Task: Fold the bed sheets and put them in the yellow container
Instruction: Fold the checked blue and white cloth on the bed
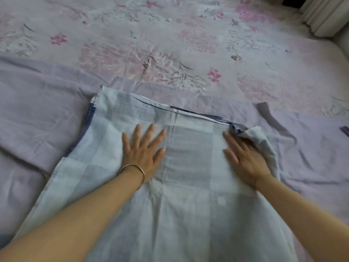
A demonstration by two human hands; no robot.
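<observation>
Both palms are down on the pale blue checked sheet point(188, 214), which lies folded on the bed right in front of me and runs from my arms out to a far edge trimmed in dark blue point(198, 113). My left hand point(143, 150) is flat and open, fingers spread wide, pressing on the cloth left of its middle crease, with a thin gold bangle point(133, 170) on the wrist. My right hand point(245, 159) is open too, fingers straight and close together, pressing the sheet near its far right corner. Just beside those fingers a loose flap point(262, 137) of the same sheet curls up and leans against the outer side of the hand. I am not gripping it. A small white square point(221, 200) shows on the cloth between my forearms, too blurred to tell whether it is a label.

Under the blue sheet a plain lavender sheet point(37, 110) spreads out to both sides, rumpled on the right. Beyond it is the bed cover point(170, 35), printed with pink flowers and grey sprigs. A pale pleated curtain point(324, 14) hangs in the top right corner.
</observation>
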